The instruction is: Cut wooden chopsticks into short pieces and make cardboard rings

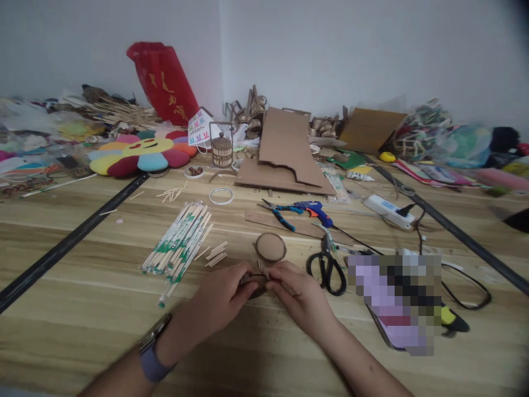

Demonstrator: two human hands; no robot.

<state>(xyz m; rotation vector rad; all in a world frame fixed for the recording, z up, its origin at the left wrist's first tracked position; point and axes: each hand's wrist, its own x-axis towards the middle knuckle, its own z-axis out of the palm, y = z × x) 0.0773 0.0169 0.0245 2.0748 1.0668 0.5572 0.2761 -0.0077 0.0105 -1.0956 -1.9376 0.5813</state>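
My left hand (231, 286) grips the left side of a small round brown piece (258, 286), low in the middle of the view. On its right side my right hand (291, 284) pinches the edge, where a narrow cardboard strip seems to stand up between the fingertips. The fingers partly hide the piece. Just beyond them a cardboard disc (271, 247) with a dark rim lies flat on the wooden table (223, 353). Short cut sticks (216, 253) lie to the left, near wrapped bundles of chopsticks (179, 237). Black-handled scissors (326, 267) rest right of my right hand.
Pliers (281, 212) and a blue glue gun (316, 212) lie beyond the disc, by a cardboard strip (301, 226). Farther back are large cardboard sheets (285, 143), a small lidded basket (222, 150) and a flower cushion (142, 151). A power strip (388, 212) sits at right.
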